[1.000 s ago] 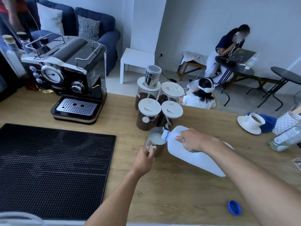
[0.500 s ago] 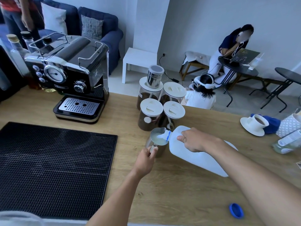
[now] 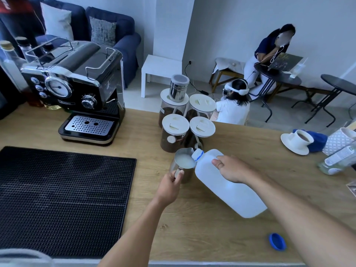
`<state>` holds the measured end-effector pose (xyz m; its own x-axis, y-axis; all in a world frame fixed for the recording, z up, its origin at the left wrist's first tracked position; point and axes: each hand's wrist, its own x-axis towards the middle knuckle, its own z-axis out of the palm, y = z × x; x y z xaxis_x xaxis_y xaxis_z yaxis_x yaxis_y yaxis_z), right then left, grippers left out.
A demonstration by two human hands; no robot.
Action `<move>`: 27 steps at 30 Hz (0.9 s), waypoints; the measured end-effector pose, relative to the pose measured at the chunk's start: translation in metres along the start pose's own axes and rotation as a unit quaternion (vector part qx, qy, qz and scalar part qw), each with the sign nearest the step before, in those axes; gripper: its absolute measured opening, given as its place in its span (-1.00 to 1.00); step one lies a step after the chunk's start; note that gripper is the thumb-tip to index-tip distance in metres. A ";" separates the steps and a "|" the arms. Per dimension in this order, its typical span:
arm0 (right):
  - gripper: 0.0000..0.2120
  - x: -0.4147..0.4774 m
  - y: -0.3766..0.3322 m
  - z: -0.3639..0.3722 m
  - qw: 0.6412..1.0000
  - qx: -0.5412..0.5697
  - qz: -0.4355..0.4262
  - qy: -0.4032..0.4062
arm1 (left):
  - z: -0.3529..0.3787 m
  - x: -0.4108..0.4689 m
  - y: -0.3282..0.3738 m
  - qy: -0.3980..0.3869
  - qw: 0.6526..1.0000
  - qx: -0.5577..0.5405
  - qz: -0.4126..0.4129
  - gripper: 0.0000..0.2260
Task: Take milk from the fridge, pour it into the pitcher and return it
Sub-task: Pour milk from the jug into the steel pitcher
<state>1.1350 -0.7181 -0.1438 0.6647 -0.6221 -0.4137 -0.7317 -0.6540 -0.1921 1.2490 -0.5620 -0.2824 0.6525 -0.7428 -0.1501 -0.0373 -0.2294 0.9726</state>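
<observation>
A white plastic milk jug [image 3: 229, 187] is tilted far over to the left, its blue-ringed mouth over the rim of a steel pitcher [image 3: 183, 164] on the wooden counter. Milk fills much of the pitcher. My right hand [image 3: 231, 168] grips the jug's handle from above. My left hand [image 3: 169, 186] holds the pitcher's handle at its near side. The jug's blue cap [image 3: 277, 241] lies loose on the counter near the front right.
Several white-lidded coffee jars [image 3: 174, 132] stand just behind the pitcher. An espresso machine [image 3: 77, 89] sits at back left, a black rubber mat [image 3: 61, 197] at front left. A cup on a saucer [image 3: 297, 140], blue cloth and bottle lie at right. People sit beyond the counter.
The milk level in the pitcher has risen a little as the jug stays tilted over it. Both hands keep their grips; the view has shifted slightly.
</observation>
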 end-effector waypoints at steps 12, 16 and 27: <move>-0.59 -0.004 0.027 -0.010 0.937 0.323 -0.028 0.132 | 0.000 -0.002 0.002 -0.002 1.000 0.010 0.014 -0.60; -0.52 -0.010 0.033 -0.004 0.912 0.365 -0.014 0.189 | 0.000 -0.002 0.002 -0.006 1.000 0.008 0.005 -0.61; -0.47 -0.027 0.045 0.031 0.858 0.457 0.005 0.237 | -0.002 -0.003 0.007 0.003 0.996 -0.012 -0.084 -0.73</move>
<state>1.0794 -0.7174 -0.1689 0.4861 -0.8723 -0.0533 -0.4073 -0.1722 -0.8969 1.2481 -0.5606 -0.2748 0.6521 -0.6917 -0.3103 0.0915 -0.3344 0.9380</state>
